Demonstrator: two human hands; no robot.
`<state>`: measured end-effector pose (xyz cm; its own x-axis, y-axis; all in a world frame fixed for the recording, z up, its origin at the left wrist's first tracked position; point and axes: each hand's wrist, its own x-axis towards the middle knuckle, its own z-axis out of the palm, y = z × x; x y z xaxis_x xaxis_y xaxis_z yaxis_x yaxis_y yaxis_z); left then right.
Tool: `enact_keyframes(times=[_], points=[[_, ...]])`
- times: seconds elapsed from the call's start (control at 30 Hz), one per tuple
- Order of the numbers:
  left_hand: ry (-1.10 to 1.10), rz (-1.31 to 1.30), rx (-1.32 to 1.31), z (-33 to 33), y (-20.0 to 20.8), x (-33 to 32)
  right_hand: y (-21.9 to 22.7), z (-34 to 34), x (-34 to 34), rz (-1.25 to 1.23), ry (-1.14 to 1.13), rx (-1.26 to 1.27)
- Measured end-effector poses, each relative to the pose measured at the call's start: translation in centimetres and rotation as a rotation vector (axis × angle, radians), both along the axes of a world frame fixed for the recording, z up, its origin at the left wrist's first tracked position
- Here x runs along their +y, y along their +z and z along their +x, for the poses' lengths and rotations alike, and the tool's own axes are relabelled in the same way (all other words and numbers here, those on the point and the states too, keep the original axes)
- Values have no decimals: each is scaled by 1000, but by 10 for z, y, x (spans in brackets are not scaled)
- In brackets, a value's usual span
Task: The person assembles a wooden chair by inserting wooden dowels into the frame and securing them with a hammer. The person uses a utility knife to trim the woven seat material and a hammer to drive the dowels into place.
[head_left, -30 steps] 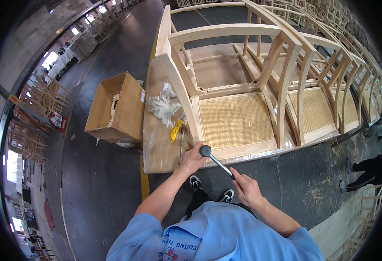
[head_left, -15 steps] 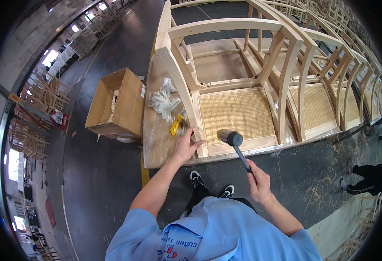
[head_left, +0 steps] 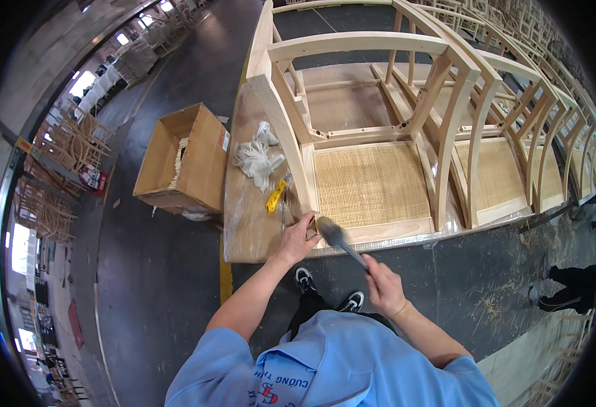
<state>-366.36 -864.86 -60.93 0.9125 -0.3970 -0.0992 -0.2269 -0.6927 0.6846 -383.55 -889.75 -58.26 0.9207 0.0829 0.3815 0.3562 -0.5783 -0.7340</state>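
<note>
Mallet [head_left: 344,245], likely stiff and head-heavy, best held by its handle; the right hand [head_left: 386,287] grips it there, blurred head beside a pale chair's [head_left: 362,135] corner at the surface's [head_left: 247,234] near edge. The left hand [head_left: 296,240] curls at that corner, hold unclear. Chair wood seems rigid, its woven seat [head_left: 372,183] more fragile.

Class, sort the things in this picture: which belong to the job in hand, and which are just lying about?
Job in hand:
- mallet, in the right hand
- nearest chair, left hand at its corner

Apparently lying about:
- yellow tool
- crumpled white material
- cardboard box, though its contents may belong
</note>
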Motion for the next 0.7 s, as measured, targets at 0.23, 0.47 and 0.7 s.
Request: enact_keyframes(times=[0.23, 0.47, 0.7], points=[[-42, -208, -145, 4, -19, 11, 11, -8, 6, 72, 19, 31], [80, -148, -151, 45, -18, 5, 12, 10, -4, -27, 16, 219], [-35, -88, -362, 85, -4, 1, 54, 53, 5, 127, -44, 18]])
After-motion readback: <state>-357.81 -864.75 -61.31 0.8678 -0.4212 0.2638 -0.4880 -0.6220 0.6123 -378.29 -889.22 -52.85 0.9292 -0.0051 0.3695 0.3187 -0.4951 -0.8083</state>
